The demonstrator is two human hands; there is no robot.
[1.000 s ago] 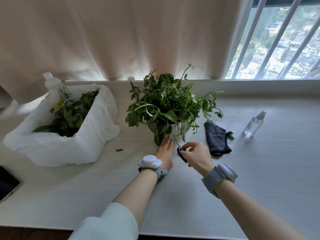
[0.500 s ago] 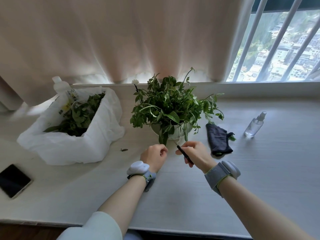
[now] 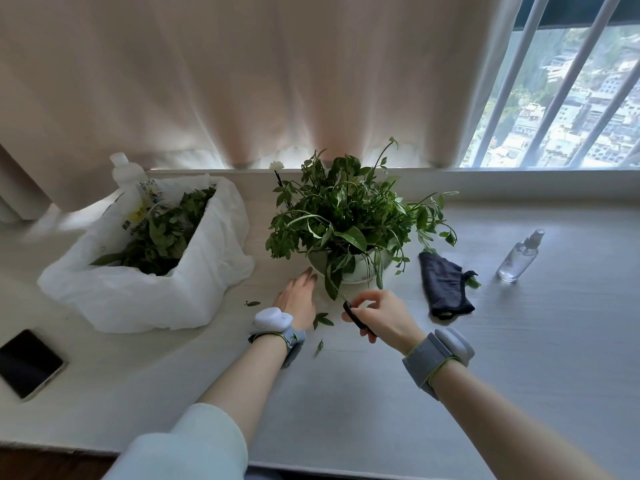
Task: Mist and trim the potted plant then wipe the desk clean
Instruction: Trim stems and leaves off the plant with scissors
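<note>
My right grip (image 3: 381,317) is curled round what look like small dark scissors (image 3: 356,318), tips aimed at the potted plant (image 3: 346,216) just beyond it, handy for its drooping leaf. My left grip (image 3: 296,301) lies straight-fingered and empty by the pot, placed to steady it. Cut leaves (image 3: 322,319) lie between the grips. The dark cloth (image 3: 445,292) waits right of the right grip for wiping the worktop (image 3: 346,410).
</note>
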